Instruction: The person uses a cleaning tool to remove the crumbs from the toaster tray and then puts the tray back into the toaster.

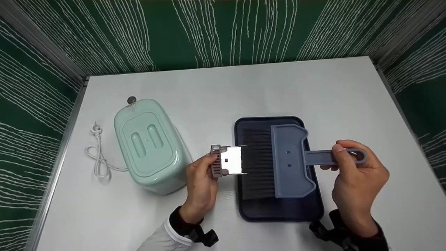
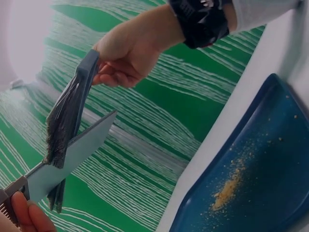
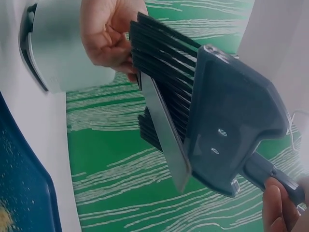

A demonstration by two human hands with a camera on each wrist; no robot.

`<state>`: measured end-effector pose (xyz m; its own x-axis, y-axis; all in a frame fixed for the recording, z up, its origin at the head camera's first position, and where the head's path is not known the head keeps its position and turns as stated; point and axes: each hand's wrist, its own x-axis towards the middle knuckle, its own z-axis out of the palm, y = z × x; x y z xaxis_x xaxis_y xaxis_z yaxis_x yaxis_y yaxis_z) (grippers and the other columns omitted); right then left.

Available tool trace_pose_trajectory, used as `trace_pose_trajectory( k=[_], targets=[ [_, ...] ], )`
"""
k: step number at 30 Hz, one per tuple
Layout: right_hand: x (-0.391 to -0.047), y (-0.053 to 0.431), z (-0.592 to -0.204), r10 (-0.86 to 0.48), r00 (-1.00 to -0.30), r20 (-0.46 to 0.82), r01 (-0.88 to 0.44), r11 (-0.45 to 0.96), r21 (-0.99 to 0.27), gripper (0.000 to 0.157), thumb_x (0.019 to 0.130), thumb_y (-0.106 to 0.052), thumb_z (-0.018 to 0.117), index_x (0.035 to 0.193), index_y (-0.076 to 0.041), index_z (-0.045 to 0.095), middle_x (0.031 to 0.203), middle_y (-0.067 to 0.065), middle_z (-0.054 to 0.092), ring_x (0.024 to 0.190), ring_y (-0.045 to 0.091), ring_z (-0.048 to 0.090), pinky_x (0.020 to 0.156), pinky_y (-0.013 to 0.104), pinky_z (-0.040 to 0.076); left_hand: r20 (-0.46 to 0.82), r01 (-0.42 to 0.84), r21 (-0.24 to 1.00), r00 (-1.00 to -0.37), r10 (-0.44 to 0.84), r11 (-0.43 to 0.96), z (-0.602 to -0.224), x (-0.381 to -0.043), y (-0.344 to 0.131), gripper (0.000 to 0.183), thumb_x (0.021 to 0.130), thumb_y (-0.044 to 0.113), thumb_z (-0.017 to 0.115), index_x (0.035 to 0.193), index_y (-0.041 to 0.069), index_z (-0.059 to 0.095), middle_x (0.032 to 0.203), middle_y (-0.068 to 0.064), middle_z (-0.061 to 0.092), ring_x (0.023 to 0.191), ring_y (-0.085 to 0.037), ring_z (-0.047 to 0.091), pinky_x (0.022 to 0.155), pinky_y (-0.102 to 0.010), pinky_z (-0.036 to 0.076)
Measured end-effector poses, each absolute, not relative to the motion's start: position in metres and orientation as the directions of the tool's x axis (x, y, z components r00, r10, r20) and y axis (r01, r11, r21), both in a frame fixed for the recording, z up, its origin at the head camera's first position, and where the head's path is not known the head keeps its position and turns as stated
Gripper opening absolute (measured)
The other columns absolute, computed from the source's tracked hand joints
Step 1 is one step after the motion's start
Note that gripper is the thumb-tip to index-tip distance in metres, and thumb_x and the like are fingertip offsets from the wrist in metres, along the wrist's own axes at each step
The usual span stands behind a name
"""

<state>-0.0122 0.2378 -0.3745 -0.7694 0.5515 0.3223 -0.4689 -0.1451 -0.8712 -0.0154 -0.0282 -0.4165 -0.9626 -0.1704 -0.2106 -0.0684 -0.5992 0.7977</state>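
My left hand (image 1: 202,186) grips the slotted grey end of a flat metal crumb tray (image 1: 234,162). My right hand (image 1: 355,181) holds a blue-grey hand brush (image 1: 292,160) by its handle, pinching near the looped end. In both wrist views the dark bristles (image 3: 161,58) lie against the metal plate, some on either side of it. Brush and plate are held up above a dark blue tray (image 1: 278,215). Yellowish crumbs (image 2: 226,193) are scattered in that tray, heaped in one patch in the left wrist view.
Left of my hands stands a mint-green toaster (image 1: 148,150) with a lid on top and a grey knob (image 1: 131,100) at its far end. Its white cord and plug (image 1: 98,153) lie on the white table (image 1: 209,94). Green patterned walls surround the table.
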Motion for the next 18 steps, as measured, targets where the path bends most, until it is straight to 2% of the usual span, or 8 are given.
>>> trace_pose_trajectory(
  k=[9,18],
  targets=[
    [-0.016,0.249,-0.369,0.594,-0.744,0.305,-0.482,-0.161,-0.861,0.014,0.087,0.020,0.065,0.098,0.028,0.063,0.070,0.018,0.067,0.046,0.021,0.061,0.049,0.022,0.051,-0.215,-0.072,0.805,-0.961,-0.176,-0.589,-0.417,-0.016,-0.029,0.026,0.096,0.000,0.053,0.097,-0.013,0.075,0.097,-0.018,0.072,0.085,-0.020,0.069,0.069,-0.028,0.057],
    [-0.019,0.261,-0.366,0.628,-0.711,0.316,-0.500,-0.136,-0.855,0.014,0.087,0.020,0.065,0.098,0.029,0.063,0.067,0.020,0.064,0.046,0.022,0.059,0.045,0.024,0.050,-0.210,-0.066,0.806,-0.961,-0.180,-0.588,-0.418,-0.016,-0.029,0.026,0.095,0.000,0.052,0.096,-0.012,0.075,0.090,-0.016,0.073,0.075,-0.017,0.067,0.064,-0.026,0.054]
  ],
)
